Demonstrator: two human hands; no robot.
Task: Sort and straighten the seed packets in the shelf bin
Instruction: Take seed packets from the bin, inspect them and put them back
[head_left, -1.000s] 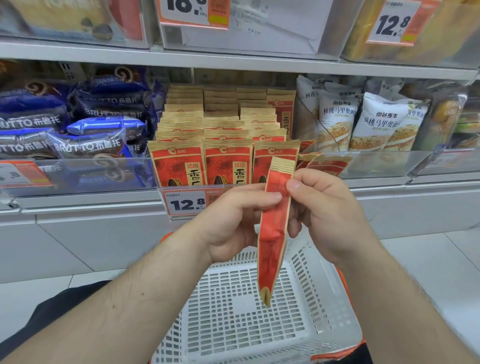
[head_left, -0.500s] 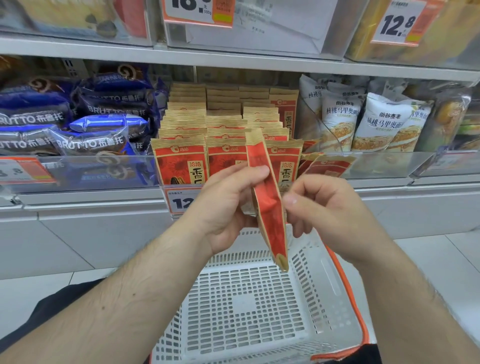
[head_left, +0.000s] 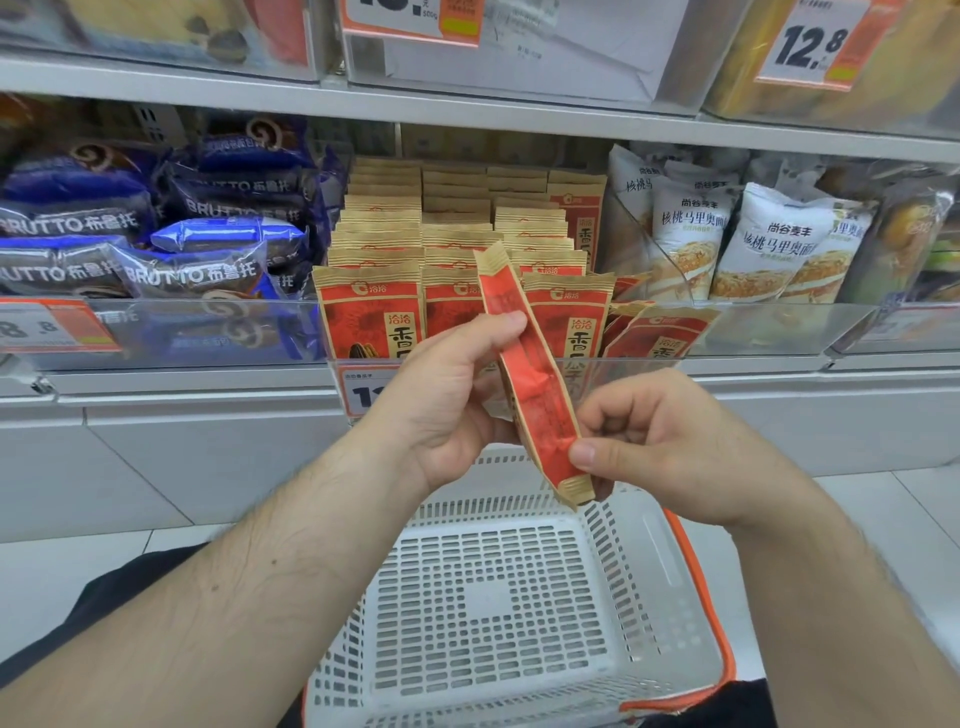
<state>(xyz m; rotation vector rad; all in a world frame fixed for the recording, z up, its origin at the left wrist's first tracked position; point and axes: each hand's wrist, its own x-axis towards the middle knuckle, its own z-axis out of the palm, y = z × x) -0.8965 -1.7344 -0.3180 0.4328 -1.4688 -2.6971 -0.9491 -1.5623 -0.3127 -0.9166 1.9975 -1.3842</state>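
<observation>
Both hands (head_left: 452, 400) (head_left: 670, 447) pinch one tilted seed packet (head_left: 530, 374) edge-on.

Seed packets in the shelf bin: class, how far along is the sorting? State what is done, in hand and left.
Done: most red packets stand upright in rows in the bin. In hand: the left hand and right hand hold one packet edge-on. Left: tilted packets at the bin's right end need straightening.
</observation>
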